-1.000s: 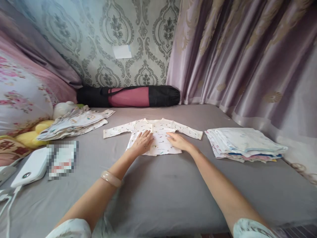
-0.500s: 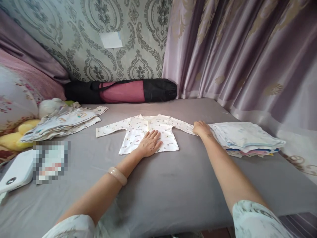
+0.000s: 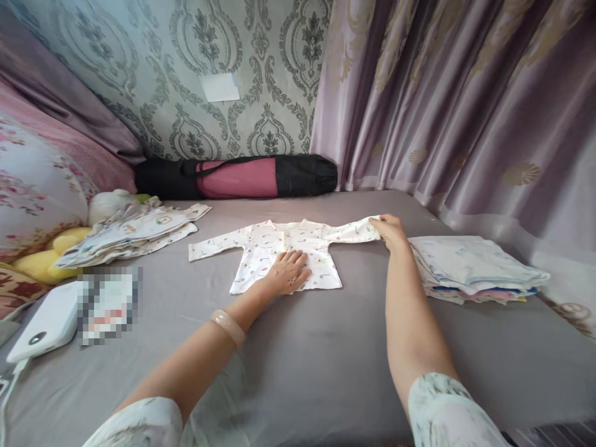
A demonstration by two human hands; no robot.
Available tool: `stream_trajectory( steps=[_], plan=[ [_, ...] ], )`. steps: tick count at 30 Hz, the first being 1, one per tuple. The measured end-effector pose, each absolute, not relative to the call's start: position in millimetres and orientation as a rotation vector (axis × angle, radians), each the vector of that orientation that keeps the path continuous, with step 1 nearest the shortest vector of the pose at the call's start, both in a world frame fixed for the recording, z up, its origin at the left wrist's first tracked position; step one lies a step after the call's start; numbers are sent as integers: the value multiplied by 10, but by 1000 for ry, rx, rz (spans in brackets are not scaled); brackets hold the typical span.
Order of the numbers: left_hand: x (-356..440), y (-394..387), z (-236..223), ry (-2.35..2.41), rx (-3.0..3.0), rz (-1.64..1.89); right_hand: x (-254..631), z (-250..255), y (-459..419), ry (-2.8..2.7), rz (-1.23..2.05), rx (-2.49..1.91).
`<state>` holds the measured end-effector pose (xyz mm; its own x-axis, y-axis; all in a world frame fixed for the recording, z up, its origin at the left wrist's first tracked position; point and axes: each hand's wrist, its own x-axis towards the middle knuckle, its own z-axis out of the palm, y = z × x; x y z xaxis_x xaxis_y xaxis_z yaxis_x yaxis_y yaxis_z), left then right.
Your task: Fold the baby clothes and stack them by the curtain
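Observation:
A small white baby shirt with a scattered print lies spread on the grey sheet, its sleeves out to both sides. My left hand rests flat on the lower middle of its front, fingers stretched out. At the right, my right hand pinches the cuff end of the shirt's sleeve, which is raised slightly and angled upward. Close beside that hand is a stack of folded white cloths with coloured layers low down.
On the left lie a pile of printed baby clothes, a yellow plush toy, a white power bank with a cable and a blurred item. A black and pink rolled bag lies along the wall beside purple curtains.
My right hand has lifted the sleeve end and moved it upward, straightening the sleeve. The left hand stays flat on the shirt. The view has shifted slightly.

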<state>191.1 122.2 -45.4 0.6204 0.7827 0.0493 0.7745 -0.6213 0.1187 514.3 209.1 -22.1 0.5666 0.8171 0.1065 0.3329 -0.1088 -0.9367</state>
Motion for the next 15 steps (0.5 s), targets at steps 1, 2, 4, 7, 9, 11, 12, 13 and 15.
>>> stream_trajectory(
  steps=[1, 2, 4, 7, 9, 11, 12, 13, 15],
  plan=[
    [1920, 1270, -412, 1316, 2753, 138, 5078, -203, 2112, -891, 579, -1653],
    [1933, 1333, -373, 1319, 2739, 128, 5013, -185, 2130, -821, 608, -1631],
    [1970, 1495, -318, 1346, 2677, 128, 4908, -160, 2153, -712, 622, -1571],
    [2058, 1792, -318, 1356, 2626, 260, 4842, -182, 2155, -662, 570, -1507],
    [2142, 1989, -360, 1308, 2634, 393, 4848, -239, 2142, -717, 529, -1469],
    [2247, 2164, -414, 1207, 2646, 488, 4873, -307, 2126, -794, 512, -1434],
    [2304, 2241, -440, 1148, 2651, 508, 4888, -336, 2118, -820, 510, -1422],
    [2359, 2310, -464, 1095, 2656, 506, 4902, -358, 2111, -837, 509, -1415],
    [2455, 2420, -509, 1033, 2655, 453, 4921, -377, 2095, -856, 511, -1402]
  ],
)
